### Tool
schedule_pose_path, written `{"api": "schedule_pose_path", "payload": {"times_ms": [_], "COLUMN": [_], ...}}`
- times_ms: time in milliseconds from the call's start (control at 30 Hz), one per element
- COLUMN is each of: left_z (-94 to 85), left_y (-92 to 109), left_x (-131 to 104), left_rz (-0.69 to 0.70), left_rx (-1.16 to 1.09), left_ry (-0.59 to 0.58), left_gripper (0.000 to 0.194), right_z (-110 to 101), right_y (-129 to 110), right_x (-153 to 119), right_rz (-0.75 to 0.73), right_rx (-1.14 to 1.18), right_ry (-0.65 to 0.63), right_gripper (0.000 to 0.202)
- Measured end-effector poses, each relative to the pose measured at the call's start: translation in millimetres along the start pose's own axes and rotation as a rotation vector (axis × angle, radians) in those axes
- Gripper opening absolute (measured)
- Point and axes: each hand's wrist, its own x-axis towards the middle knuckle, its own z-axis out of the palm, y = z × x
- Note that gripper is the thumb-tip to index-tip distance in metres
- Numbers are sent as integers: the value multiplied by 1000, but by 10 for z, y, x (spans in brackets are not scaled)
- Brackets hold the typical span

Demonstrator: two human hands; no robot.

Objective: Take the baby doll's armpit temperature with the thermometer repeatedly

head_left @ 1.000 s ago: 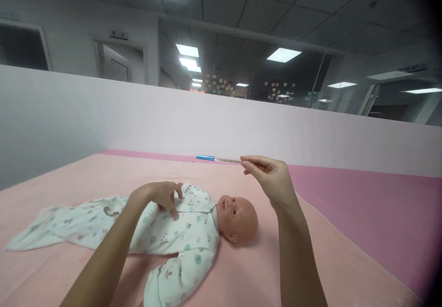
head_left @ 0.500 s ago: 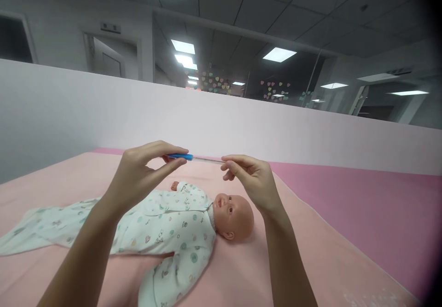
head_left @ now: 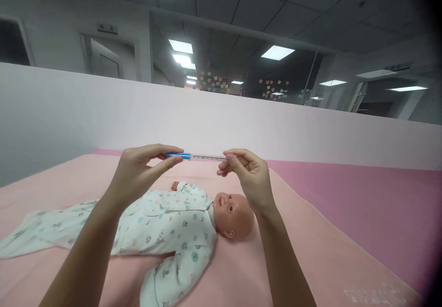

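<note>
Left hand [head_left: 138, 169] and right hand [head_left: 254, 174] pinch a slender, glassy, blue-capped thermometer [head_left: 207, 157].

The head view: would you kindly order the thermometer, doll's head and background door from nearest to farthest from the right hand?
1. Thermometer: in the right hand.
2. Doll's head: below, slightly left.
3. Door: far left, in the background.

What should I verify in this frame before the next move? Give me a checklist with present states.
1. Left hand pinching the blue end of the glass thermometer: ok.
2. Right hand gripping its opposite end: ok.
3. Thermometer roughly level: ok.
4. Baby doll lying on its back on the pink sheet: ok.
5. Reading on the scale markings: cannot tell, too small.
</note>
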Motion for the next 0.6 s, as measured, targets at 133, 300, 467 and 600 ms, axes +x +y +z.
{"api": "schedule_pose_path", "payload": {"times_ms": [133,300,467,600], "left_z": [40,58,6,-29], "left_y": [-16,-76,-81,-89], "left_x": [-6,1,8,12], "left_rz": [30,71,88,91], "left_rx": [1,18,22,12], "left_ry": [68,67,35,-12], "left_gripper": [22,20,17,15], "right_z": [-13,9,32,29], "right_y": [34,128,155,143], "right_x": [7,19,15,8], "right_rz": [-5,-44,-37,-42], "right_rx": [-7,-40,2,28], "right_ry": [-21,-6,16,5], "right_gripper": [22,20,17,15]}}
